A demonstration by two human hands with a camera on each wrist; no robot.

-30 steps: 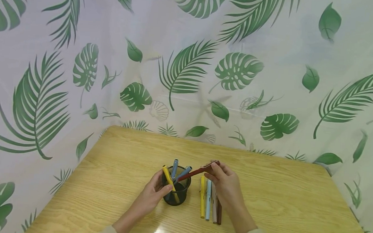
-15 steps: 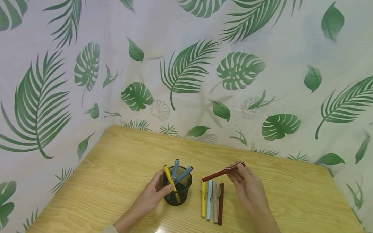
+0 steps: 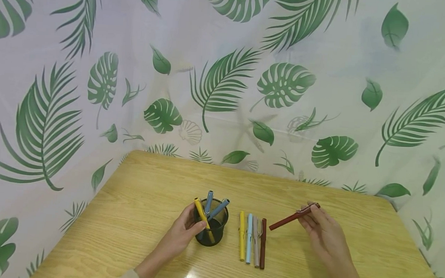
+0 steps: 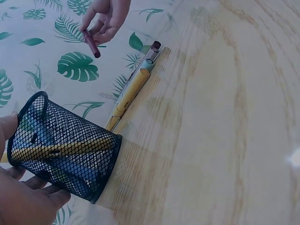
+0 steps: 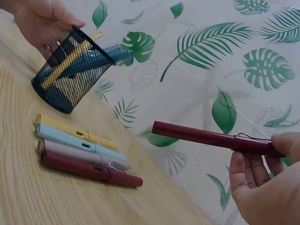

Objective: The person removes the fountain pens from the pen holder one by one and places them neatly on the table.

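My left hand (image 3: 181,232) grips the side of a black mesh pen cup (image 4: 65,145), thumb at its rim. Inside lean a yellow pen (image 3: 201,210) and two blue pens (image 5: 93,57). Off to the right, my right hand (image 3: 326,232) pinches a dark red pen (image 5: 197,136) by its clip end, holding it above the table with the other end pointing left. Between the hands, a yellow pen (image 3: 242,236), a light blue pen (image 3: 249,238), a grey pen (image 3: 255,242) and another dark red pen (image 3: 263,243) lie side by side on the table.
The wooden table (image 3: 149,185) has a light grain, with a bright glare spot near its front edge. Behind and to the left hangs a white cloth (image 3: 222,147) printed with green leaves, meeting the table's back edge.
My right hand has carried the dark red pen from over the cup rightward, past the row of pens. The left hand and the cup have stayed in place.
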